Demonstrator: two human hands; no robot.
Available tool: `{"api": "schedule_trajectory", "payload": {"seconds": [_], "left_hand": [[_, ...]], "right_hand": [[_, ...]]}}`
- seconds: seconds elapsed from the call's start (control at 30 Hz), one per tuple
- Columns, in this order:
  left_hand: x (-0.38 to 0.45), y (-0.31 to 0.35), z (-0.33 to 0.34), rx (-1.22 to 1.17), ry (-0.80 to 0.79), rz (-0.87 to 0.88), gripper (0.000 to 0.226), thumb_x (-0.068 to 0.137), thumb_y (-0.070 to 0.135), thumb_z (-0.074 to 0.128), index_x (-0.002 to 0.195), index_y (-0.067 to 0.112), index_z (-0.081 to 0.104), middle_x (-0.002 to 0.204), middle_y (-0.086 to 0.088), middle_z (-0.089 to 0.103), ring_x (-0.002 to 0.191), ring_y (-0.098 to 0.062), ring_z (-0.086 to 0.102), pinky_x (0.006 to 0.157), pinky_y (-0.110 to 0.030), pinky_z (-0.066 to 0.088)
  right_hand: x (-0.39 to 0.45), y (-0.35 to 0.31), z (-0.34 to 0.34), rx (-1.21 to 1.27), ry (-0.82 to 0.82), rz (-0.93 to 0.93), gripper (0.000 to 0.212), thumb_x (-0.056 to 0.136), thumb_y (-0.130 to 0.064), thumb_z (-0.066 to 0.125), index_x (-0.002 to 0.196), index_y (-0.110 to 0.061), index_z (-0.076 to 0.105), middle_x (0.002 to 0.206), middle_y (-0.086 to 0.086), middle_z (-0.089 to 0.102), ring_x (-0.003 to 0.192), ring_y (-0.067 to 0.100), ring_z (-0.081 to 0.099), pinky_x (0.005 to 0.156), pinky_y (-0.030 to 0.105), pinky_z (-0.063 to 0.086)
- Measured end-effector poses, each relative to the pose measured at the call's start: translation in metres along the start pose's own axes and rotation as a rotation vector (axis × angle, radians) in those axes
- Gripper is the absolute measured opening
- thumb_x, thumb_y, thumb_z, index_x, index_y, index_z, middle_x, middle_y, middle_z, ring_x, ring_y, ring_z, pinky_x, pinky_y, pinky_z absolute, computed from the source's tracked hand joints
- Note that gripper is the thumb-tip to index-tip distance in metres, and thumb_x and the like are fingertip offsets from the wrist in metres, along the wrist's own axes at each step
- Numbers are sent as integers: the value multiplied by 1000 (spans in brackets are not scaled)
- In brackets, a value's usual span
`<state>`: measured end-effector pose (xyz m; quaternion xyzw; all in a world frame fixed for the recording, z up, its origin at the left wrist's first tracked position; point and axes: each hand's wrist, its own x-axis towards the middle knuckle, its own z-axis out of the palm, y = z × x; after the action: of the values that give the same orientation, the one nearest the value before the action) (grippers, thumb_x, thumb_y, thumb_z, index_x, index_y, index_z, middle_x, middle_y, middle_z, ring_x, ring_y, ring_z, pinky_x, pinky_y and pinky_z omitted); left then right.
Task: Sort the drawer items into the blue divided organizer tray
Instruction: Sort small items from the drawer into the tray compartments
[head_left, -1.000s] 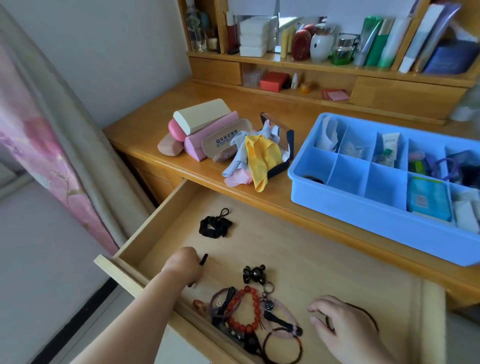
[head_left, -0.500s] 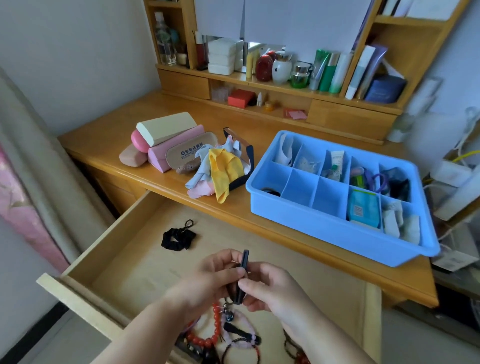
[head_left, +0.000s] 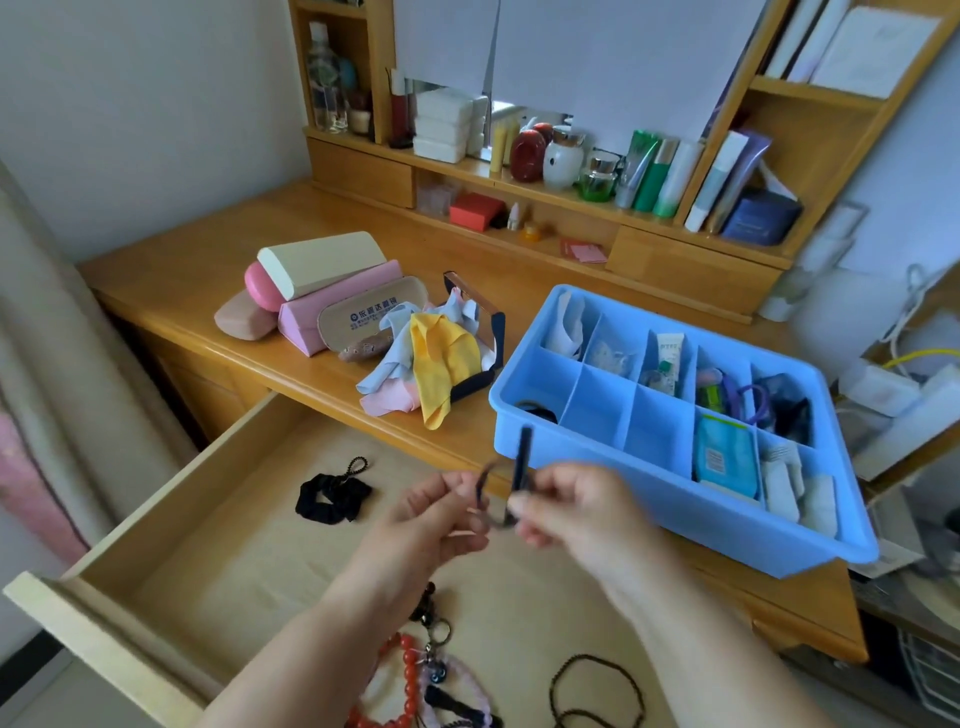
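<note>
Both hands have risen from the drawer since a second ago and now meet above its rear edge, close to the tray's front wall.

Left to right: the open pale wooden drawer (head_left: 208, 525) holds a black fabric scrunchie (head_left: 332, 496) near its back left. Toward the front lie a red bead bracelet (head_left: 408, 675), partly behind the left forearm, and a thin black elastic hair tie (head_left: 597, 688).

On the wooden desk (head_left: 208, 260) stand stacked pink and cream spectacle cases (head_left: 317, 291), with a yellow cleaning cloth (head_left: 441, 364) draped beside them.

The left hand (head_left: 436, 514) has fingers curled, pinching a thin dark loop (head_left: 485, 499), blurred. The right hand (head_left: 582, 512) pinches a slim black hair clip (head_left: 522, 457) between thumb and fingers, its upper end standing upright against the tray's front wall. Whether the right hand also grips the loop cannot be told.

The blue plastic divided organizer tray (head_left: 649, 483) sits on the desk's right part, near its front edge. A teal packet (head_left: 724, 460) lies in a front compartment and a white tube (head_left: 670, 358) in a rear one.
</note>
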<state>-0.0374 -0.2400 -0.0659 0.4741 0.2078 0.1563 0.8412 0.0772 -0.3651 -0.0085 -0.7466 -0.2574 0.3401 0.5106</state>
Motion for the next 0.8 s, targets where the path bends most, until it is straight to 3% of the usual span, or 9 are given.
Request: {"api": "schedule_trajectory", "payload": {"seconds": [0.07,0.17,0.33,0.4,0.47,0.53,0.6,0.7,0.8], "left_hand": [[4,0,-16,103,134,39,18,84,21,63,99,11,68,82,-4,66,70,-16,61,72,-30,55],[2,-15,-48,279,338,-1,14,92,7,58,100,14,67,80,-2,66,70,-16,61,73,-31,54],[-6,-40,-88,419,534,-83,17,93,5,53,99,15,65,84,-7,66,70,-18,62,74,-32,55],[-4,-39,-97,501,596,-79,15,93,9,54,98,20,64,87,-4,66,76,-19,62,74,-31,53],[3,-32,-104,660,615,-34,15,93,14,54,96,25,63,91,1,67,80,-17,62,65,-23,47],[16,-21,-114,872,617,59,19,92,13,54,104,25,63,102,3,66,87,-14,61,65,-21,42],[35,-10,-128,1162,551,149,34,92,10,53,125,19,57,122,0,58,107,-17,55,83,-20,39],[60,-3,-147,1595,333,-35,62,91,6,46,147,29,30,154,1,25,139,-25,25,110,-35,31],[69,-13,-155,1818,135,-173,70,84,-1,42,145,31,32,152,6,26,131,-23,32,101,-31,40]], "right_hand": [[19,-26,-21,43,166,-119,19,81,-12,71,70,-27,73,61,0,70,56,9,65,59,20,54],[57,-57,-49,8,327,-125,9,80,-12,72,90,-14,72,62,2,71,56,9,66,58,23,55],[93,-59,-42,-396,229,132,53,81,-15,71,130,-6,52,72,7,68,68,18,69,74,35,58],[93,-55,-36,-492,283,48,62,84,-24,69,139,-11,44,79,-1,66,68,12,67,67,31,56],[84,-46,-30,-552,352,-106,54,86,-31,67,135,-18,49,96,-8,64,78,13,66,74,33,53],[70,-32,-23,-616,399,-276,37,87,-31,64,122,-20,60,101,-11,62,82,10,62,75,29,48],[59,-21,-19,-741,402,-433,24,88,-31,62,108,-19,67,95,-11,62,83,10,62,72,27,45],[47,-13,-17,-857,411,-564,20,86,-30,65,100,-17,70,98,-8,66,89,14,62,69,24,41],[38,-7,-17,-834,442,-669,22,85,-27,67,102,-13,70,108,-3,66,98,13,59,75,21,42]]}}
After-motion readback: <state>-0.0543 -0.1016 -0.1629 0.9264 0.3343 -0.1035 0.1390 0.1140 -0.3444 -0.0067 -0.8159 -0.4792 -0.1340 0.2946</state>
